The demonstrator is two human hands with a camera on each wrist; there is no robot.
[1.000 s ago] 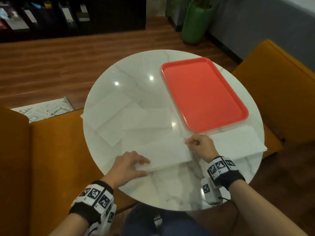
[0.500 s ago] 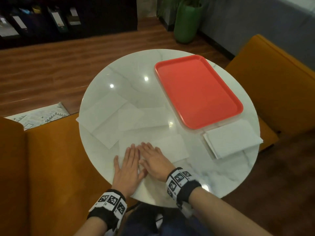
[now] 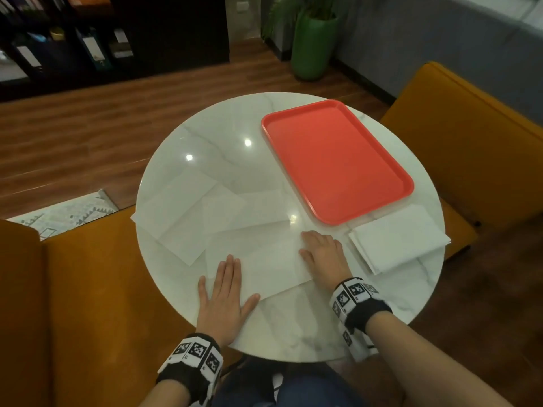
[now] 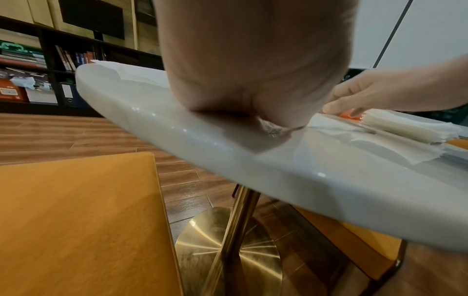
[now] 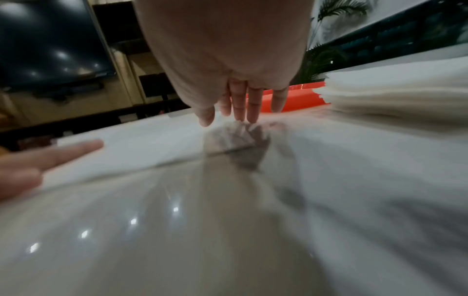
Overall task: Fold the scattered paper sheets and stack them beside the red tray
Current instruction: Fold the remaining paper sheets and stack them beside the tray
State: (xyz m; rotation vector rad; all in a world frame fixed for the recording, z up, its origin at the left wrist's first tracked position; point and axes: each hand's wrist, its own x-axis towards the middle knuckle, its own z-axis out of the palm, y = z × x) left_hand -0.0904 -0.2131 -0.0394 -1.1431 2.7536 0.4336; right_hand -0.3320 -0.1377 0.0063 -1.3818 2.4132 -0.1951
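White folded sheet point(image 3: 264, 257) lay at the near edge of the table point(image 3: 293, 327) | left hand point(image 3: 224, 298) flat on its left end, fingers straight | right hand point(image 3: 323, 254) flat on its right end — smoothing the fold | stack point(image 3: 399, 239) sat just beside the red tray point(image 3: 338, 160) | next — pinch the sheet, carry it onto the stack | loose sheets point(image 3: 182, 212) still waited

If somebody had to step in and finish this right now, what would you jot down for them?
Left hand: flat, pressing the near left end of the sheet being folded.
Right hand: fingers straight, pressing its right end.
Red tray: far right of the table, nothing on it.
Done: a stack of folded sheets lies beside the tray's near end.
Left: finish this sheet, add it to the stack, then fold the loose sheets on the left.
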